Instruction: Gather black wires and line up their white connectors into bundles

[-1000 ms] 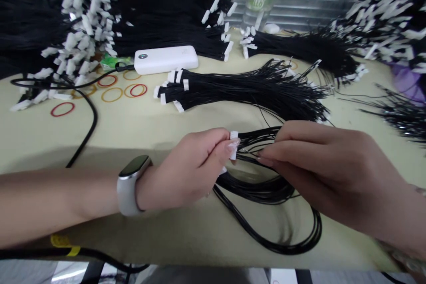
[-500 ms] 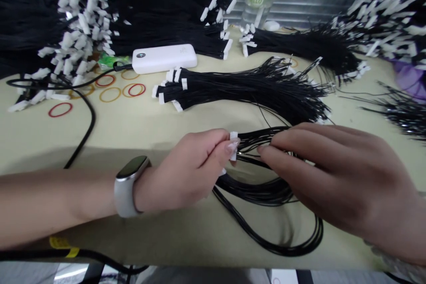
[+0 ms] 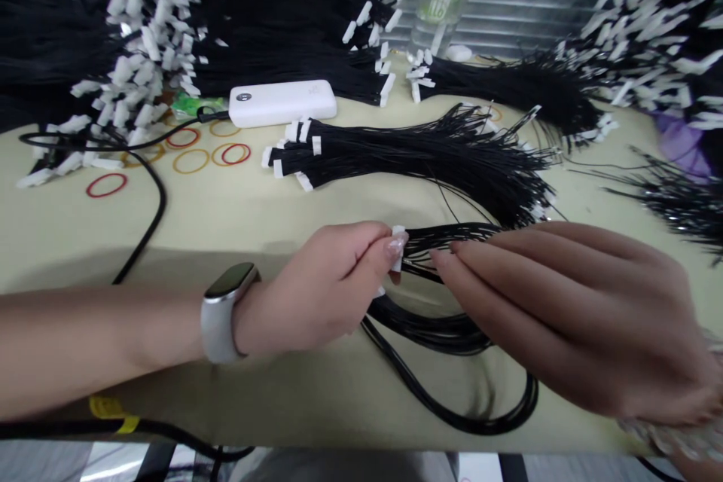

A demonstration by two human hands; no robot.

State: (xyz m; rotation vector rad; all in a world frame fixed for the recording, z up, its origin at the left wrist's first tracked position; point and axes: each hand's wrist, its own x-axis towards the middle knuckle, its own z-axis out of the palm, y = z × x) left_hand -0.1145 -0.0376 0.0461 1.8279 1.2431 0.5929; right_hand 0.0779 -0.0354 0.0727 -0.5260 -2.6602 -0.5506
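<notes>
Left hand (image 3: 321,290): connector (image 3: 398,247) is pinched, centre frame.
Right hand (image 3: 565,316): spread open, laid on wires (image 3: 452,235).
Power bank (image 3: 281,102): laid at upper middle.

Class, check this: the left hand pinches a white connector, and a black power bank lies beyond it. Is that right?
No: the head view shows the power bank is white, not black. The left hand does pinch a white connector.
</notes>
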